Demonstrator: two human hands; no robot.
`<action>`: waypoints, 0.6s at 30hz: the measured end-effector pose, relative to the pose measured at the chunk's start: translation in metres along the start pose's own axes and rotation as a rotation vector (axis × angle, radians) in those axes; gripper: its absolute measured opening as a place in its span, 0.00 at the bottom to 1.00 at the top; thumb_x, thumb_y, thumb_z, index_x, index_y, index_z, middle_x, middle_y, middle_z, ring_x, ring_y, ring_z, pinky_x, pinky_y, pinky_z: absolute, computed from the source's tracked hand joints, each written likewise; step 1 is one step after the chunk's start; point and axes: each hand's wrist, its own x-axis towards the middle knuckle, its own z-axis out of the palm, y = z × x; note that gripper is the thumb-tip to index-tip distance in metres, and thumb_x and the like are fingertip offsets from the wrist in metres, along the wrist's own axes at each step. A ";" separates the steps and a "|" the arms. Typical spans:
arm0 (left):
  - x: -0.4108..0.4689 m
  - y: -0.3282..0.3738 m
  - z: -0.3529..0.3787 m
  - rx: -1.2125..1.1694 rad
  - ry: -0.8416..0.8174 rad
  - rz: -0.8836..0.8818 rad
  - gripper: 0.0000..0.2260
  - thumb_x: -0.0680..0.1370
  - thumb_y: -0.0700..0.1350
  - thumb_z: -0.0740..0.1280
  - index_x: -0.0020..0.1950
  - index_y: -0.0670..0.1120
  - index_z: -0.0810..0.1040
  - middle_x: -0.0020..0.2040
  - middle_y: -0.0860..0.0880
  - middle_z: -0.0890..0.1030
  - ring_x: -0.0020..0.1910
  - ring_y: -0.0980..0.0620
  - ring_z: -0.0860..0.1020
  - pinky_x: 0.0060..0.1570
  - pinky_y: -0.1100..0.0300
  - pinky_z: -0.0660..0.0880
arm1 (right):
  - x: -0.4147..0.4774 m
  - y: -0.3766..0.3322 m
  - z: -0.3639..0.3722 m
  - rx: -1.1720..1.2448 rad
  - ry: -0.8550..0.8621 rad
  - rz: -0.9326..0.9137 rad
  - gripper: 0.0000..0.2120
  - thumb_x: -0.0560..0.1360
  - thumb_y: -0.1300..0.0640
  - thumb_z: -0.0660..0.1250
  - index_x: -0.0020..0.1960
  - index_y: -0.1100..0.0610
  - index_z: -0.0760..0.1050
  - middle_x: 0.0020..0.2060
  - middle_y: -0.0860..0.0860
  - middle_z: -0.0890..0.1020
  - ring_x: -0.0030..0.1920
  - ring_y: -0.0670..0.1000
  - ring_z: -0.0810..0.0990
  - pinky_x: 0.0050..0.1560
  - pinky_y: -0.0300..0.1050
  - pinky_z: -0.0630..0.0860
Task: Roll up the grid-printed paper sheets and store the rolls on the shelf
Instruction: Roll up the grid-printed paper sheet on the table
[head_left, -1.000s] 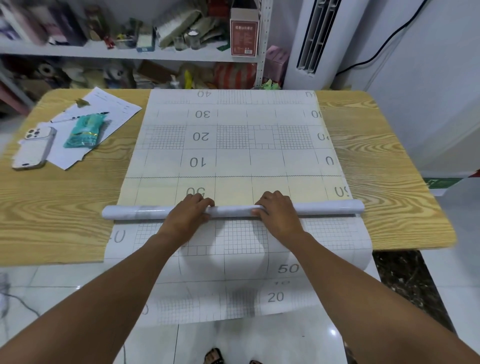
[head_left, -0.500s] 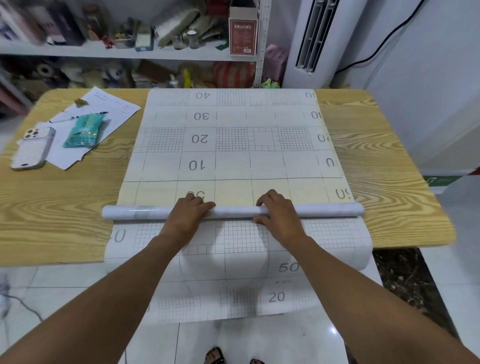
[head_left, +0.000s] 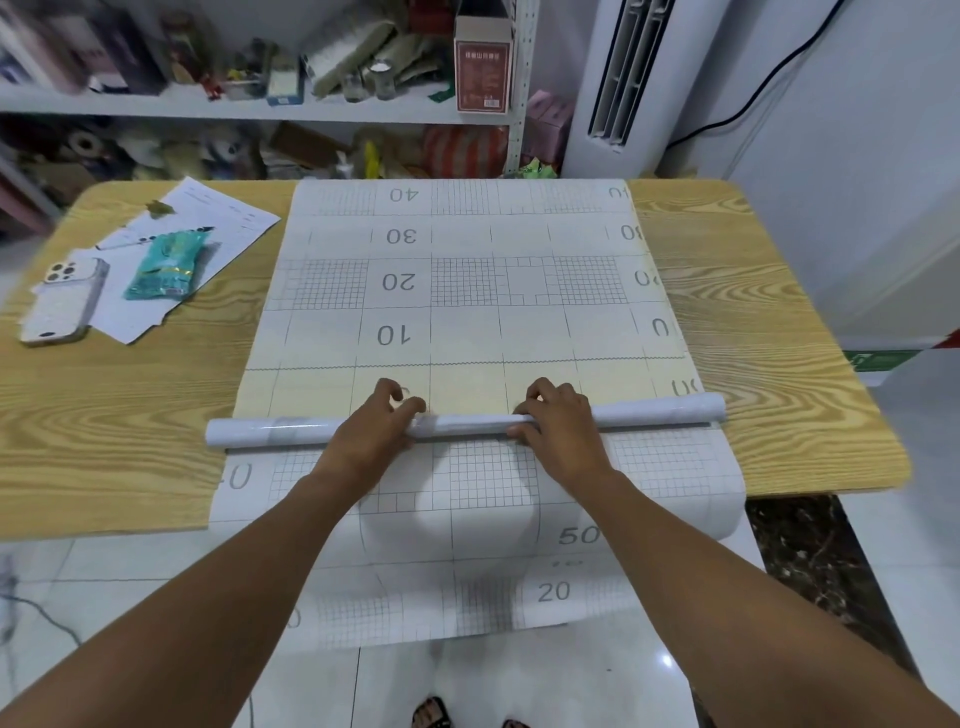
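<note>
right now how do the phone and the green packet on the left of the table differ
The phone is white and rigid, lying back-up with its camera lenses showing; the green packet is teal, soft and crinkled. The phone lies half on the loose papers and half on the table; the packet rests wholly on the papers. Both lie flat, untouched by either hand.

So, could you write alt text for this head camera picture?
Both hands, left and right, press on a paper roll lying across a grid sheet on a wooden table. A phone lies far left.
</note>
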 end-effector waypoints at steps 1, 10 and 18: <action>-0.001 0.001 0.000 0.009 -0.003 -0.002 0.15 0.74 0.41 0.67 0.59 0.48 0.70 0.61 0.46 0.65 0.49 0.47 0.73 0.39 0.59 0.71 | 0.000 -0.001 0.000 -0.024 0.002 -0.005 0.13 0.77 0.51 0.63 0.55 0.57 0.79 0.57 0.50 0.74 0.55 0.54 0.69 0.57 0.46 0.63; -0.001 -0.003 0.000 -0.024 0.016 0.041 0.11 0.76 0.40 0.64 0.59 0.44 0.73 0.54 0.47 0.73 0.54 0.47 0.71 0.45 0.53 0.72 | -0.003 -0.002 0.001 -0.107 -0.030 -0.023 0.17 0.78 0.48 0.61 0.64 0.54 0.72 0.61 0.50 0.69 0.58 0.55 0.67 0.58 0.46 0.65; 0.000 -0.007 0.002 0.098 0.069 0.067 0.09 0.76 0.40 0.64 0.56 0.45 0.76 0.51 0.45 0.78 0.53 0.43 0.72 0.50 0.54 0.64 | -0.006 -0.008 0.001 -0.065 -0.003 0.008 0.22 0.71 0.44 0.70 0.60 0.53 0.70 0.59 0.50 0.70 0.56 0.53 0.68 0.54 0.46 0.65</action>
